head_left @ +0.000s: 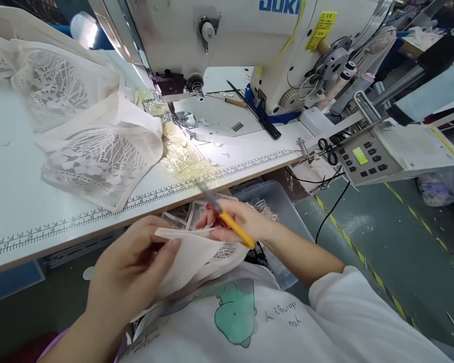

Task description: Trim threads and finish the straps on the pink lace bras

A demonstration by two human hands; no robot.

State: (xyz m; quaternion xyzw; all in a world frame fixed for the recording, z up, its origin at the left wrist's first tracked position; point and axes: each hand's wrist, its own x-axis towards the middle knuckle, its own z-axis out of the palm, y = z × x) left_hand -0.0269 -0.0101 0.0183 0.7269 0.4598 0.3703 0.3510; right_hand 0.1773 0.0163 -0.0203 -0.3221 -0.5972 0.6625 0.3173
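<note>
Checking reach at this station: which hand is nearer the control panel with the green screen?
Right. The right hand, holding a yellow-handled tool, is below-left of the control panel; the left hand is farther left, holding fabric.

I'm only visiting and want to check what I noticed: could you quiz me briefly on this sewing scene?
1. True or false: the right hand holds a yellow-handled tool.
2. The left hand holds: A) a pale fabric piece, B) a cup, C) a phone.
3. Fill in: seen from the person's seat, the lace garments lie on the table to the ____ of the sewing machine.
Key: 1 true; 2 A; 3 left.
</note>
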